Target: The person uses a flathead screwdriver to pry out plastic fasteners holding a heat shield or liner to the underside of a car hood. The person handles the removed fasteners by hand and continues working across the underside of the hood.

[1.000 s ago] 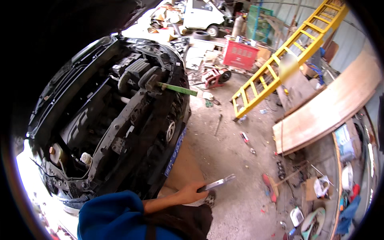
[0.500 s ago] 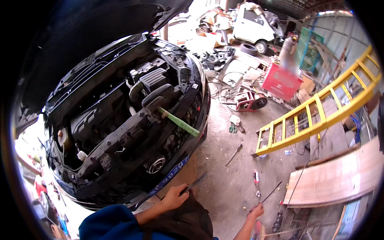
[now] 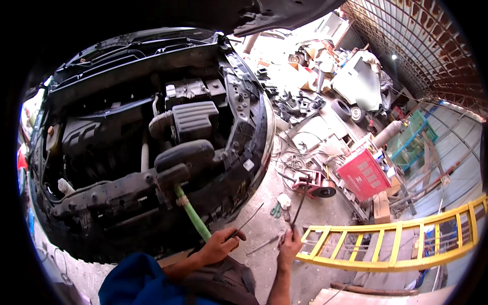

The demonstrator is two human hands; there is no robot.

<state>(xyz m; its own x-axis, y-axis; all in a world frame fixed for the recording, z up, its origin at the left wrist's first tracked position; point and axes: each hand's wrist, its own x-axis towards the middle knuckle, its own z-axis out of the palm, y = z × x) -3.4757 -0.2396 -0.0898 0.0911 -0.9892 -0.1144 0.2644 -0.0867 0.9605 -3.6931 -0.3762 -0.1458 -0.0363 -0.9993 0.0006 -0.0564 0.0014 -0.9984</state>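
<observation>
Right hand (image 3: 289, 243), with its dark rod (image 3: 300, 206), has come up and nearer to the left hand (image 3: 222, 244) than in the frame half a second earlier; the viewpoint has also turned.

Head view. The left hand is curled round a thin tool (image 3: 251, 218), which slants up to the right, away from the front edge of the car (image 3: 109, 199). The right hand is closed about the rod, held steeply, its upper end overlapping the red machine (image 3: 325, 192) in the picture. The hands are apart; between them a bar (image 3: 263, 245) lies on the floor (image 3: 312, 278).

Under the raised hood (image 3: 277, 18), a ribbed box (image 3: 195, 121) sits toward the bay's right side and a white cap (image 3: 65, 186) near its front left corner. A green handle (image 3: 193, 214) juts over the car's front edge, its outer end just beside the left hand; contact cannot be told. Beyond the car's right edge stands a red box (image 3: 363, 175); a yellow ladder (image 3: 356, 264) extends rightward from near the right hand.
</observation>
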